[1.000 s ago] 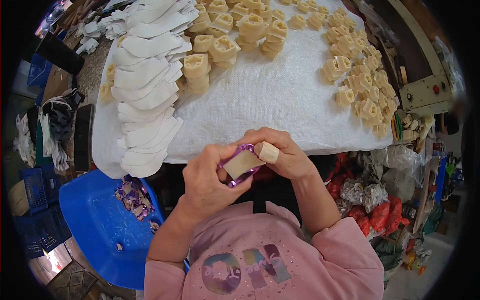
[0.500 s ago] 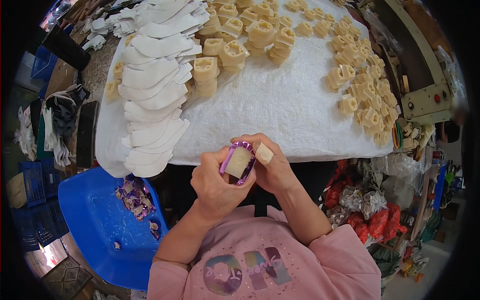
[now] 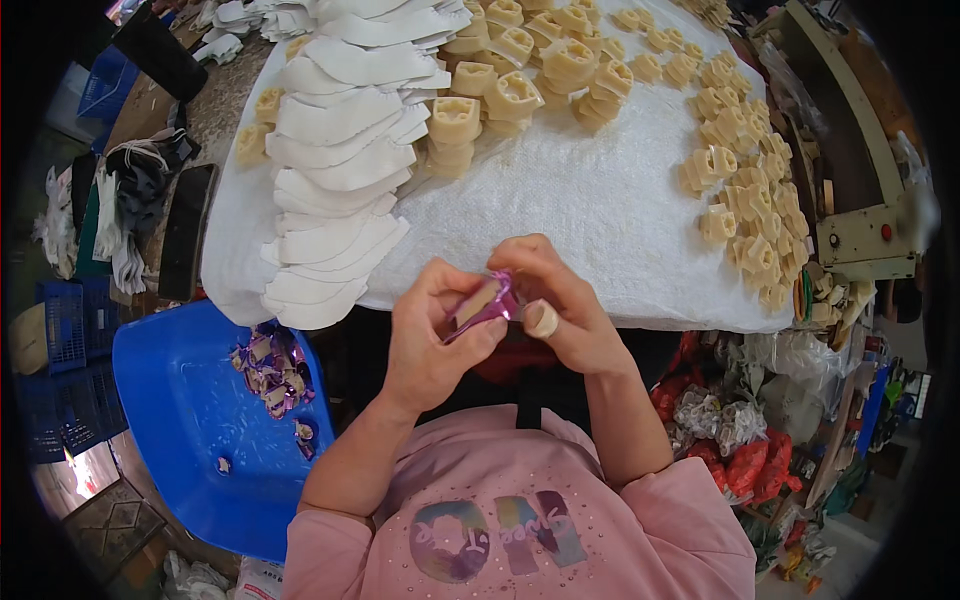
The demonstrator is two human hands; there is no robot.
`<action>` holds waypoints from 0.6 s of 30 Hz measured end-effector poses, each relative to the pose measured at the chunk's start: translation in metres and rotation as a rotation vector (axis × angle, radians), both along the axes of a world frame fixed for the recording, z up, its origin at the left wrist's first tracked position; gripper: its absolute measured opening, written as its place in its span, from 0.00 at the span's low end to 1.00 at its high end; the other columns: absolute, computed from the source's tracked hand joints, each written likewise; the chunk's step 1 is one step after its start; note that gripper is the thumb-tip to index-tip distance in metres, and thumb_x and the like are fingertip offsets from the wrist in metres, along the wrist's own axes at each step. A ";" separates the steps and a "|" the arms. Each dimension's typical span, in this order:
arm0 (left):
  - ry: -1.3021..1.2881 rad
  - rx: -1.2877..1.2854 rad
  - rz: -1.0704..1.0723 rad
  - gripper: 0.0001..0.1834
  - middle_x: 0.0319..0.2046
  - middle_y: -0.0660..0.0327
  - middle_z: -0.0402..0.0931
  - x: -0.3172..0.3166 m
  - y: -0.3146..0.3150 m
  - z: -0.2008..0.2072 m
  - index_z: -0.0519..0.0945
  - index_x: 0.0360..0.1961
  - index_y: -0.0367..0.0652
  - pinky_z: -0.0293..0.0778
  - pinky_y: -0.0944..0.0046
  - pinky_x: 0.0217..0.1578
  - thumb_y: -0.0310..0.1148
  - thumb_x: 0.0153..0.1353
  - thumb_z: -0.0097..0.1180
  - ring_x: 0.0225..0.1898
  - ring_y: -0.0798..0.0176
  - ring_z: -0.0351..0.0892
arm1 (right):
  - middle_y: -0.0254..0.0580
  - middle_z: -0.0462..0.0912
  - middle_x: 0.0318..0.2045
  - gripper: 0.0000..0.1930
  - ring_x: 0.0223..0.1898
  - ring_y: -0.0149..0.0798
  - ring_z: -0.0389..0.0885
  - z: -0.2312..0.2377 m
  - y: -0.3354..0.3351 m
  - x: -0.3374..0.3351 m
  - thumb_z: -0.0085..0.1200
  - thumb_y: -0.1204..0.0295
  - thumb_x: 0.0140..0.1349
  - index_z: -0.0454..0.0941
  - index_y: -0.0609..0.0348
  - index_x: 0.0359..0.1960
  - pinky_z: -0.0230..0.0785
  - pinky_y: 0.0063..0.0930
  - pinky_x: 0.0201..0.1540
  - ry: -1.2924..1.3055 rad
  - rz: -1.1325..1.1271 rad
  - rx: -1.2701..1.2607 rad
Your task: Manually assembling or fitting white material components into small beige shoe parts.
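Note:
Close to the table's near edge, both my hands hold one small purple-wrapped shoe heel (image 3: 482, 302), tilted, with a pale cream face showing inside its shiny purple cover. My left hand (image 3: 430, 325) grips it from the left, thumb pressed along its lower side. My right hand (image 3: 562, 310) pinches its upper right edge with bent fingers. A pale wrap (image 3: 541, 319) covers the right thumb. Fingers hide part of the heel. Beyond the hands lie curved white sheet pieces (image 3: 345, 120), overlapping in a long row, and stacked beige heel-like plastic pieces (image 3: 455, 122).
A white woven cloth (image 3: 560, 230) covers the table. More beige pieces (image 3: 750, 200) lie along its right side. At lower left, a blue tub (image 3: 190, 440) holds several purple-wrapped pieces (image 3: 272, 370). A dark phone (image 3: 188, 232) lies left; red and clear bags (image 3: 735, 450) sit lower right.
The purple-wrapped heel has been turned from its open face toward me to a tilted, edge-on position. My right fingers have shifted up over its edge. The whole view has moved slightly.

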State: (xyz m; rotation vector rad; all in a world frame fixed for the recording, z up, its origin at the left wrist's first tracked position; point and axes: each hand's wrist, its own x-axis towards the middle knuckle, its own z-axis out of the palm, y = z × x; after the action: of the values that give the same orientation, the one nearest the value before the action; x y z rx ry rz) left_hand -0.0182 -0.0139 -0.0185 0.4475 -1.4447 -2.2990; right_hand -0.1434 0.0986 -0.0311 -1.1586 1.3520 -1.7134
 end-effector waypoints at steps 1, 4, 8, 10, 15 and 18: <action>0.002 -0.001 0.002 0.10 0.27 0.61 0.76 0.003 -0.003 -0.004 0.70 0.36 0.36 0.70 0.75 0.34 0.27 0.56 0.58 0.31 0.75 0.74 | 0.39 0.68 0.43 0.18 0.43 0.33 0.67 0.002 -0.002 0.003 0.48 0.62 0.65 0.70 0.61 0.51 0.62 0.28 0.49 0.002 0.002 -0.001; -0.023 -0.118 -0.215 0.16 0.31 0.62 0.75 0.009 -0.013 -0.011 0.72 0.40 0.35 0.67 0.75 0.31 0.37 0.60 0.57 0.30 0.76 0.70 | 0.39 0.68 0.43 0.16 0.43 0.35 0.67 0.008 -0.004 0.005 0.51 0.64 0.63 0.71 0.60 0.47 0.60 0.29 0.51 -0.082 0.051 0.001; 0.033 -0.482 0.224 0.16 0.29 0.64 0.73 0.003 -0.007 -0.004 0.74 0.38 0.35 0.66 0.73 0.31 0.37 0.58 0.60 0.29 0.76 0.68 | 0.43 0.69 0.36 0.13 0.40 0.43 0.67 0.011 -0.011 -0.001 0.54 0.65 0.59 0.71 0.59 0.41 0.61 0.33 0.46 0.282 -0.097 0.054; 0.026 -0.434 0.164 0.14 0.30 0.64 0.73 0.008 -0.010 -0.005 0.74 0.38 0.35 0.66 0.73 0.32 0.34 0.58 0.61 0.30 0.75 0.68 | 0.44 0.69 0.33 0.13 0.38 0.46 0.67 0.015 -0.015 0.000 0.55 0.66 0.58 0.71 0.59 0.40 0.61 0.34 0.44 0.452 -0.110 0.007; 0.145 -0.227 0.110 0.09 0.30 0.64 0.73 0.020 -0.016 -0.001 0.74 0.36 0.35 0.66 0.73 0.34 0.26 0.57 0.61 0.32 0.75 0.69 | 0.42 0.70 0.28 0.13 0.34 0.47 0.65 0.017 -0.026 0.016 0.56 0.68 0.56 0.71 0.61 0.38 0.60 0.37 0.39 0.658 -0.220 0.036; 0.080 -0.251 0.162 0.08 0.31 0.63 0.73 0.034 -0.025 0.002 0.74 0.36 0.35 0.66 0.74 0.35 0.24 0.56 0.60 0.32 0.75 0.69 | 0.44 0.72 0.29 0.12 0.33 0.46 0.70 0.030 -0.044 0.013 0.56 0.68 0.56 0.72 0.61 0.37 0.63 0.34 0.41 0.609 -0.090 -0.011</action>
State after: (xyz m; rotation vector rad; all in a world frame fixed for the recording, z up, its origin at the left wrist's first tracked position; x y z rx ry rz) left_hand 0.0161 -0.0391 -0.0170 0.3783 -1.5702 -1.9559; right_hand -0.1302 0.0550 -0.0015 -1.7378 1.7671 -1.4804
